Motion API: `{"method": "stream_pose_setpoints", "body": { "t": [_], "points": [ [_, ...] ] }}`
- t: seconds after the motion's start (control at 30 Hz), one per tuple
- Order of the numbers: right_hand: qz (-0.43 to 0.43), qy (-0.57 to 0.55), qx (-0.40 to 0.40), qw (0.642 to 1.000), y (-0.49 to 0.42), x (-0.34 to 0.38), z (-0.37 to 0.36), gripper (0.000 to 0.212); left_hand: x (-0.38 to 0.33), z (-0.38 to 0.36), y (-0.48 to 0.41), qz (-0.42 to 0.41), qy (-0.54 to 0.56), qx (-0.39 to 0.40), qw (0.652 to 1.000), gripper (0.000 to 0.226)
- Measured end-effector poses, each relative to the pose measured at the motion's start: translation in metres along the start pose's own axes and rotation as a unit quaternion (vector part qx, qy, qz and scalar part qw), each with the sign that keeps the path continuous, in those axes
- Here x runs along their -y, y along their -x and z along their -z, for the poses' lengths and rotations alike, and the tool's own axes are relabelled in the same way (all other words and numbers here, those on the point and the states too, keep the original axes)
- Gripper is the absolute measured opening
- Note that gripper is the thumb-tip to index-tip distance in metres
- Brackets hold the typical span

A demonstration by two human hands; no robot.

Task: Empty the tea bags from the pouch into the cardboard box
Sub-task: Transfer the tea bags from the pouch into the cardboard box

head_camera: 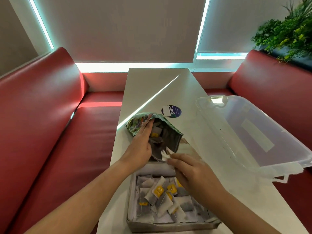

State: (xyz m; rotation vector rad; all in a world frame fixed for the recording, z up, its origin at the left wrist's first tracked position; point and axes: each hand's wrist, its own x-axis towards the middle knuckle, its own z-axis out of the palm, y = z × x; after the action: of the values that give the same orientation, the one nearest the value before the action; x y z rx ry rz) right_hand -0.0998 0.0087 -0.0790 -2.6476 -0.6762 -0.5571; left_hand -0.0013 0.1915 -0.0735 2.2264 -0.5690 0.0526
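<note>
cardboard box (170, 225) sits at the bottom centre of the frame, nearest the person, open-topped so bags can drop straight in; a loose heap of tea bags (160, 196) with yellow tags already covers its floor. just above it, the right hand (194, 173) has its fingertips pinched together on a white tea bag (165, 155) at the pouch's lip, probably drawing it out toward the box. the left hand (141, 146) is clamped on the foil pouch (157, 130), fingers spread along its printed side, holding the mouth tilted open over the box's far edge so the contents face the other hand. more bags show inside, so the task looks partly done. farther up the white table (152, 85) lies a dark round sticker (171, 111), and at right centre a clear plastic bin (253, 129) stands aside, tilted.
</note>
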Motion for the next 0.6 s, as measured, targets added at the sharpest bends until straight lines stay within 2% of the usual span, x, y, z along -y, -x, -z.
{"method": "stream_pose_setpoints", "body": {
  "t": [0.13, 0.17, 0.27, 0.33, 0.37, 0.43, 0.5, 0.6],
  "points": [
    [0.009, 0.014, 0.126, 0.992, 0.039, -0.001, -0.012, 0.032, -0.002, -0.001, 0.002, 0.011, 0.003, -0.008, 1.0, 0.075],
    [-0.002, 0.02, 0.131, 0.991, 0.043, -0.004, -0.017, 0.03, -0.003, -0.002, 0.003, 0.011, 0.001, -0.015, 1.0, 0.075],
    [-0.149, -0.102, 0.042, 0.983, 0.036, -0.006, -0.019, 0.023, -0.006, -0.005, 0.01, 0.002, -0.012, -0.041, 0.999, 0.077],
    [-0.222, -0.16, 0.004, 0.962, 0.019, -0.007, -0.02, 0.032, -0.007, -0.007, 0.015, -0.009, -0.021, -0.053, 0.998, 0.079],
    [-0.243, -0.163, 0.015, 0.956, 0.009, -0.009, -0.023, 0.041, -0.008, -0.008, 0.017, -0.02, -0.026, -0.06, 0.998, 0.08],
    [-0.262, -0.184, 0.055, 0.946, -0.011, -0.011, -0.029, 0.061, -0.011, -0.01, 0.018, -0.055, -0.036, -0.07, 0.995, 0.082],
    [-0.26, -0.235, 0.056, 0.935, -0.026, -0.011, -0.036, 0.078, -0.014, -0.011, 0.019, -0.079, -0.043, -0.066, 0.994, 0.081],
    [-0.252, -0.29, 0.003, 0.923, -0.038, -0.01, -0.045, 0.076, -0.018, -0.008, 0.018, -0.116, -0.061, -0.07, 0.989, 0.08]
  ]
}}
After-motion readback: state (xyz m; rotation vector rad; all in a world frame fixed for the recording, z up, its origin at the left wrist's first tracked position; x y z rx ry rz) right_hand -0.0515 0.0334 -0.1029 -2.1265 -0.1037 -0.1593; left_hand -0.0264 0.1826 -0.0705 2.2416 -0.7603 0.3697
